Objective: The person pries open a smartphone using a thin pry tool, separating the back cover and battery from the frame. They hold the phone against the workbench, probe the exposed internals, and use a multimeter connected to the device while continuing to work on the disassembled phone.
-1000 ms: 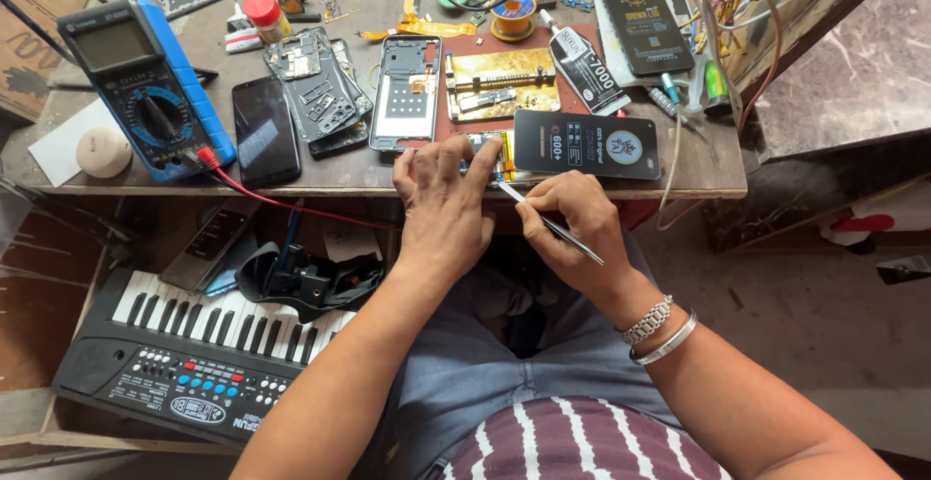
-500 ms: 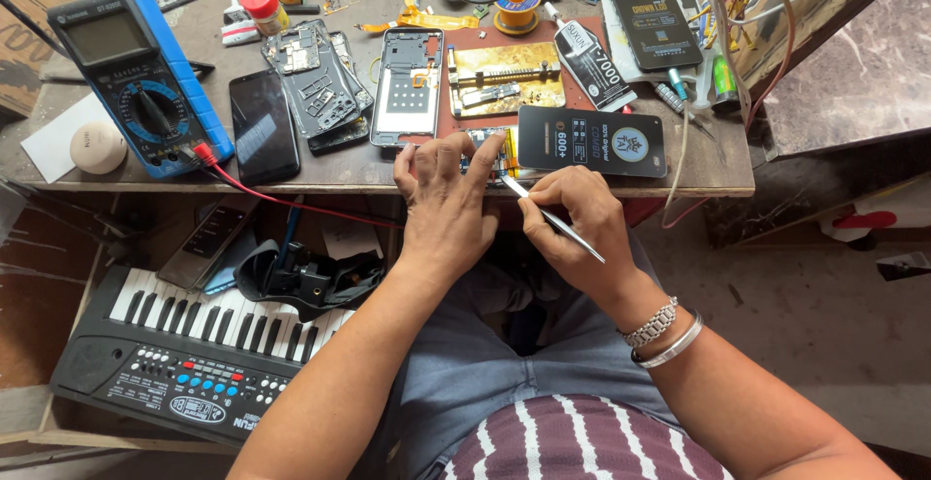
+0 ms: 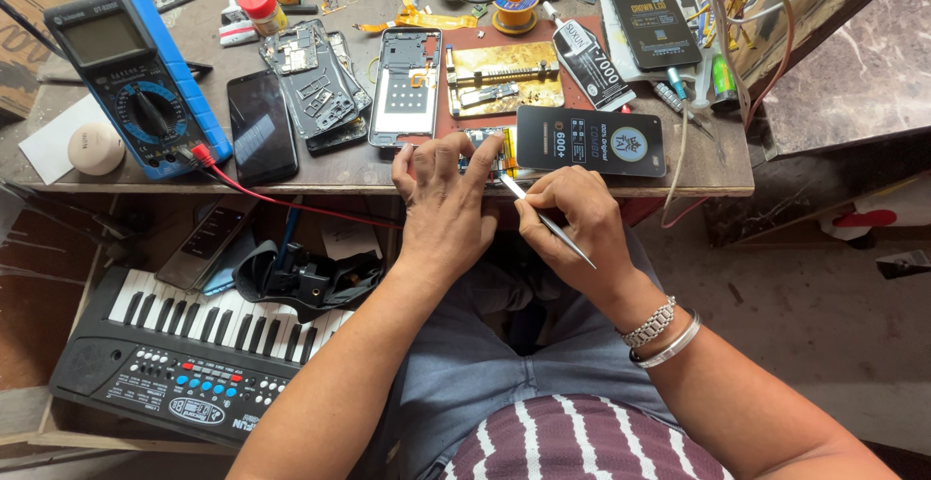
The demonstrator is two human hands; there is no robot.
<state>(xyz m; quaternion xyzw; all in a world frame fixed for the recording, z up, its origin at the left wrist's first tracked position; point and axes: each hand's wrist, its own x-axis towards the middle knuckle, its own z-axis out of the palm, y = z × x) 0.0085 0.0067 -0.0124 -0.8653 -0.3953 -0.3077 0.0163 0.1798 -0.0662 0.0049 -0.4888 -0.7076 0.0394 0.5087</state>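
Left hand (image 3: 448,210) flat, pinning the small circuit board (image 3: 488,153); right hand (image 3: 567,220) pinches tweezers (image 3: 545,220). A slip could scratch it.

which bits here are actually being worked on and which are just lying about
In hand:
left hand pressing small circuit board
right hand holding thin metal tweezers

Lying about:
blue multimeter
black smartphone
solder spool
black toy keyboard
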